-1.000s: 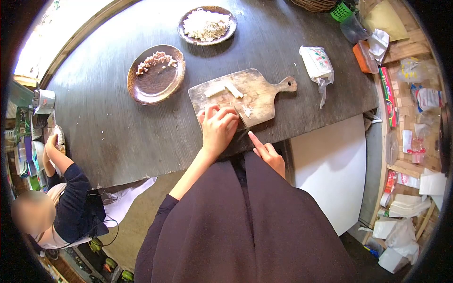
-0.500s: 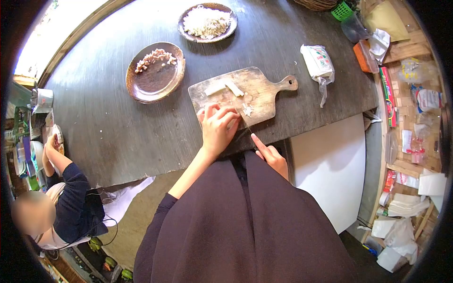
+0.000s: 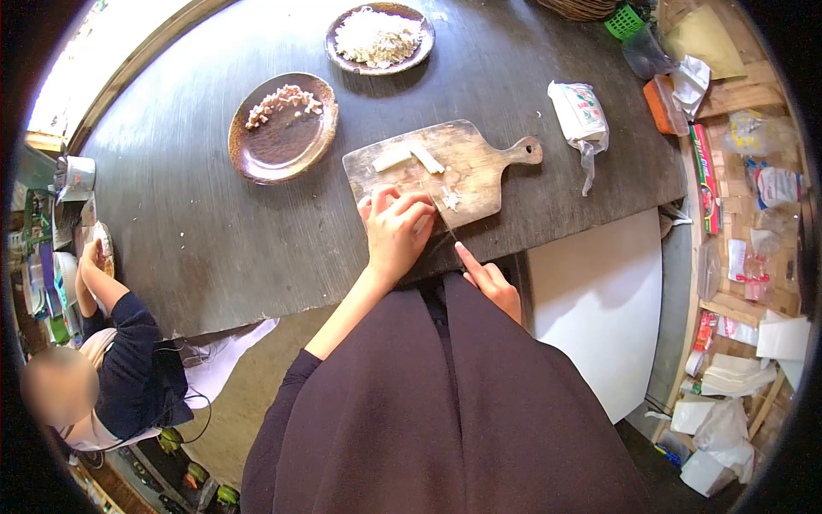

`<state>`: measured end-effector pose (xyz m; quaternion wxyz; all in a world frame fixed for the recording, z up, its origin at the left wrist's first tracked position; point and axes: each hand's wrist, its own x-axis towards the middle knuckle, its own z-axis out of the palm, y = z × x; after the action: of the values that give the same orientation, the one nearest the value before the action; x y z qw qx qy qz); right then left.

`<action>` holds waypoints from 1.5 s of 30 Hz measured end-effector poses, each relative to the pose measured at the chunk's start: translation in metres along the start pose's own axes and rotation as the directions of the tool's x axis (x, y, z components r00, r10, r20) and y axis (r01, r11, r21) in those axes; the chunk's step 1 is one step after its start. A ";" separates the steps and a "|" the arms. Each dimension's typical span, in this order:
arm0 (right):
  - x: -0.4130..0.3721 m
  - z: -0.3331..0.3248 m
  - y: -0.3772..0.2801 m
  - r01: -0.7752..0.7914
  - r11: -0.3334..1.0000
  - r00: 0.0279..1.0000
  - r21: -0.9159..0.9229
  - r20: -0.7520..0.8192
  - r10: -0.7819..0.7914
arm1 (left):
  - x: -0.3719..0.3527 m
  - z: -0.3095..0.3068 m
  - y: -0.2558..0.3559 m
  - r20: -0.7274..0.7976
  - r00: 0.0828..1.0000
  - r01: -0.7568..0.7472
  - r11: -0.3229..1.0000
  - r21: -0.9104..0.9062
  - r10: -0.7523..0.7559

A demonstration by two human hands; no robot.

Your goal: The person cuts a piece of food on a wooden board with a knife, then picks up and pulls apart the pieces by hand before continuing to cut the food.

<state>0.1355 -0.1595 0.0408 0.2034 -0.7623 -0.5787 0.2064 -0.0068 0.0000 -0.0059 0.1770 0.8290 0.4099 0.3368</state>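
You seem mid-slice: your left hand (image 3: 396,233) curls its fingers down on the cutting board (image 3: 469,152), whatever they pin hidden, while your right hand (image 3: 491,281) grips the knife (image 3: 447,224) just right of them, so the next cut needs those fingertips tucked back.

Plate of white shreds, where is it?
The plate of white shreds sits top centre in the head view, on the dark table, beyond the cutting board and up-right of the brown plate.

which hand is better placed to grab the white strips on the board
The left hand: it rests on the board, nearest the strips; the right hand grips the knife.
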 end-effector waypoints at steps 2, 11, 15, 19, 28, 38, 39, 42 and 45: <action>0.003 0.001 -0.002 0.015 1.000 1.000 0.000 -0.015 -0.015 | 0.000 0.000 0.000 0.000 1.000 -0.001 1.000 0.005 0.001; 0.004 0.001 0.004 -0.008 1.000 0.997 -0.003 -0.081 0.008 | 0.001 -0.001 0.002 -0.008 1.000 -0.001 1.000 -0.020 0.001; 0.000 -0.002 0.000 0.028 0.999 0.997 0.029 -0.070 -0.026 | 0.000 0.000 -0.001 -0.021 1.000 -0.011 0.999 -0.053 0.010; -0.002 0.000 0.001 0.028 0.999 0.999 0.023 -0.045 -0.027 | 0.000 0.000 -0.002 -0.009 1.000 -0.005 0.999 -0.053 0.005; -0.001 0.000 0.000 0.009 0.999 1.000 0.038 -0.009 -0.009 | 0.000 -0.004 0.000 0.014 1.000 -0.008 0.998 -0.054 0.009; 0.004 0.007 0.008 0.036 0.999 0.996 -0.029 -0.081 -0.038 | 0.000 -0.001 -0.001 -0.019 1.000 -0.016 0.997 -0.080 0.014; 0.003 0.006 0.007 0.036 0.999 0.996 -0.029 -0.079 -0.038 | 0.000 0.000 -0.001 -0.026 1.000 -0.018 0.997 -0.080 0.016; 0.001 0.000 0.001 0.026 1.000 0.997 -0.008 -0.071 -0.026 | 0.000 0.000 -0.001 -0.028 1.000 -0.015 0.996 -0.083 0.013; 0.000 -0.004 -0.005 -0.006 0.998 1.000 0.058 -0.004 0.007 | 0.001 -0.003 0.000 -0.017 1.000 -0.013 0.997 -0.079 0.012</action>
<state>0.1341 -0.1586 0.0467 0.2260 -0.7583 -0.5696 0.2224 -0.0087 0.0009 -0.0040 0.2041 0.8211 0.3925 0.3607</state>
